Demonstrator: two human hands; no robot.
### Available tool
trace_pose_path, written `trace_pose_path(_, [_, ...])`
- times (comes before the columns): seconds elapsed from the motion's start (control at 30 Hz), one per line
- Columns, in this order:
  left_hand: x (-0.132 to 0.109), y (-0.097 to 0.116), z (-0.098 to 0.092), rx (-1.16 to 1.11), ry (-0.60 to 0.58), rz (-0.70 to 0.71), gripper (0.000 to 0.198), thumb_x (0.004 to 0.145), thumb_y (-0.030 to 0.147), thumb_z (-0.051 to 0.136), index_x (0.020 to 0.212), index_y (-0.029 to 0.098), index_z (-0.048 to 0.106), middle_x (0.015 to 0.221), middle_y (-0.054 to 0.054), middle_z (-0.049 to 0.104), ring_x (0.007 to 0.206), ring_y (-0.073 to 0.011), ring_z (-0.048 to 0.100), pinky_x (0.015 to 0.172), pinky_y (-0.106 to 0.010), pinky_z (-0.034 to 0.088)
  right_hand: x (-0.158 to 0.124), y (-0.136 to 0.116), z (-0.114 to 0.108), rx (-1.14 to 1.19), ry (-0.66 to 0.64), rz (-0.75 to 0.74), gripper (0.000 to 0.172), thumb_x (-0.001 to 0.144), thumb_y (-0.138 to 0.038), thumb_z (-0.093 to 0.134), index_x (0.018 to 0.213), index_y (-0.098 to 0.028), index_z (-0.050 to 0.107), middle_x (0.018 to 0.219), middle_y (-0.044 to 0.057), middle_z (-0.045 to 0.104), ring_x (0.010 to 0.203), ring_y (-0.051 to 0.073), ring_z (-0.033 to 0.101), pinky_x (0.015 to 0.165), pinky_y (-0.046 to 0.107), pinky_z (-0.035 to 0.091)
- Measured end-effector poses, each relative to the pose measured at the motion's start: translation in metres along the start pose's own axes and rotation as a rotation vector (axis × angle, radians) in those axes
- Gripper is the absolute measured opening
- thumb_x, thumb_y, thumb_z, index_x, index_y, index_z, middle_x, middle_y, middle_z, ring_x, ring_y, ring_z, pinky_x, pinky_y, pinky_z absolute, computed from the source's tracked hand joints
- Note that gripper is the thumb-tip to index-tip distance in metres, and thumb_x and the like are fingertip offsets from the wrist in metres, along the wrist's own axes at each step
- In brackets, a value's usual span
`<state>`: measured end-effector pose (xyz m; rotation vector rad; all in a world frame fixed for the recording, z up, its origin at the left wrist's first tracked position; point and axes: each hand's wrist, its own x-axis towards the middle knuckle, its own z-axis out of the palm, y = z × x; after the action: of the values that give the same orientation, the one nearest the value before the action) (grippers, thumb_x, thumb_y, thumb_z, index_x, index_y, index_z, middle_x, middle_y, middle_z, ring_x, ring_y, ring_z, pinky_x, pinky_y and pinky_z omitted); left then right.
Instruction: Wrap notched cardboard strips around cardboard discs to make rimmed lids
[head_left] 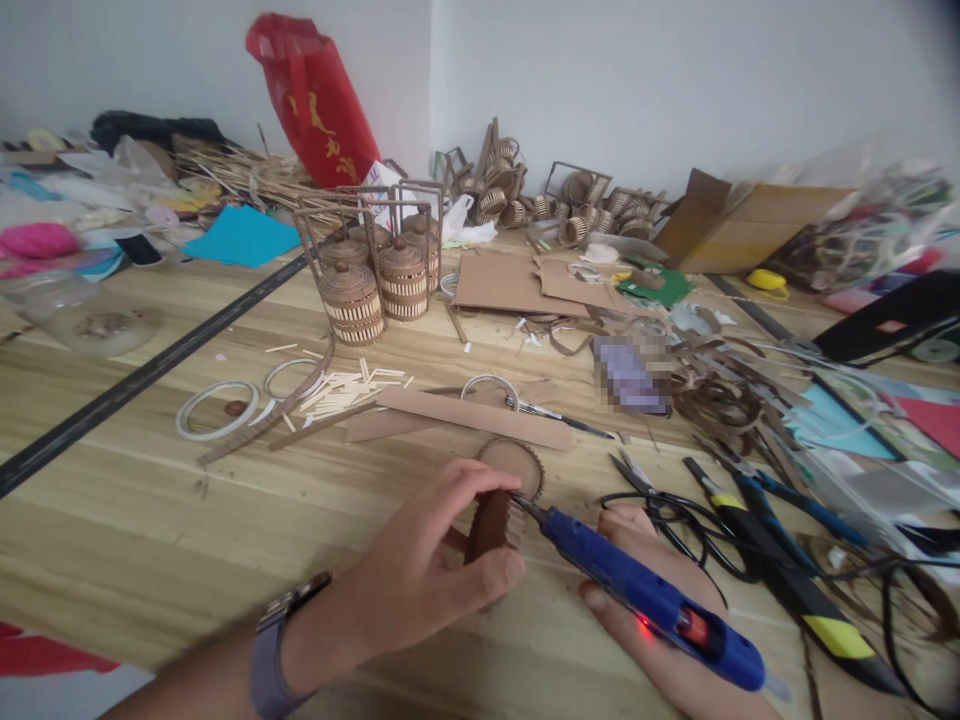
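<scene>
My left hand [420,560], with a watch on its wrist, grips a small brown ring-shaped piece [487,528] with a ridged edge between thumb and fingers. In my right hand [637,590] is a blue hot glue gun [645,595] with a red light glowing on its side. Its nozzle tip meets or nearly meets the upper rim of the brown piece; I cannot tell which. Just behind them a round disc with a notched dark rim [514,465] lies on the wooden table [337,560]. Part of the brown piece is hidden by my fingers.
Scissors [652,490], pliers [787,500] and a black-and-yellow tool [795,580] lie at right among cables. Cardboard strips [480,415], small sticks [352,385] and white rings [217,410] lie ahead. Behind stand lidded woven baskets [351,305], cardboard sheets [502,285] and a red bag [315,110].
</scene>
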<state>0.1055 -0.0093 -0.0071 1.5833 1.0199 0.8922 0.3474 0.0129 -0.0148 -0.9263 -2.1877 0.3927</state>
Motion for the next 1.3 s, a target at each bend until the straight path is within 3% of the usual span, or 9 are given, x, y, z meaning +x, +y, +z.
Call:
trace_pose_path(0.13, [0.002,-0.002,0.000,0.011,0.005,-0.009,0.042,0.091,0.047,0.062,0.130,0.034,0.052,0.138,-0.003,0.051,0.122,-0.0244,0.054,0.083,-0.026,0.057,-0.003,0.004,0.003,0.103,-0.022,0.038,0.029,0.093,-0.034,0.054,0.068,-0.024,0.046,0.060,-0.004,0.049,0.056,0.015,0.052,0.056,0.029,0.043])
trace_pose_path(0.3, [0.001,-0.002,-0.001,0.014,0.004,-0.007,0.043,0.091,0.047,0.061,0.130,0.034,0.052,0.138,-0.003,0.051,0.123,-0.0250,0.053,0.083,-0.027,0.057,-0.011,0.011,0.008,0.284,-0.014,0.108,0.015,0.092,-0.037,0.059,0.084,-0.025,0.057,0.075,0.000,0.061,0.070,0.018,0.059,0.062,0.030,0.048])
trace_pose_path(0.4, [0.001,-0.001,-0.001,0.017,0.003,0.005,0.043,0.091,0.047,0.062,0.130,0.035,0.052,0.137,-0.003,0.051,0.122,-0.0247,0.054,0.083,-0.027,0.057,-0.011,0.010,0.008,0.324,-0.021,0.115,0.014,0.091,-0.034,0.061,0.082,-0.025,0.057,0.076,0.001,0.061,0.073,0.019,0.061,0.066,0.031,0.050])
trace_pose_path(0.63, [0.001,-0.001,-0.001,0.002,-0.013,0.027,0.040,0.092,0.038,0.061,0.131,0.037,0.051,0.137,-0.002,0.049,0.121,-0.0227,0.055,0.084,-0.025,0.057,-0.002,0.000,0.002,0.179,-0.014,0.061,0.031,0.095,-0.045,0.052,0.074,-0.023,0.053,0.065,-0.002,0.053,0.058,0.014,0.053,0.052,0.027,0.043])
trace_pose_path(0.77, [-0.001,0.000,0.000,0.004,-0.020,0.028,0.039,0.092,0.035,0.061,0.131,0.037,0.051,0.137,-0.002,0.050,0.121,-0.0220,0.055,0.085,-0.025,0.056,0.000,-0.002,0.001,0.075,0.003,0.044,0.036,0.096,-0.047,0.049,0.070,-0.023,0.047,0.063,-0.004,0.048,0.053,0.012,0.051,0.052,0.026,0.042])
trace_pose_path(1.3, [-0.001,0.001,-0.001,-0.007,-0.027,0.031,0.040,0.091,0.034,0.062,0.130,0.034,0.052,0.138,-0.004,0.049,0.122,-0.0242,0.055,0.085,-0.026,0.057,-0.002,-0.002,0.000,0.037,0.026,0.029,0.023,0.090,-0.033,0.056,0.071,-0.025,0.046,0.062,-0.002,0.047,0.056,0.017,0.050,0.054,0.031,0.042])
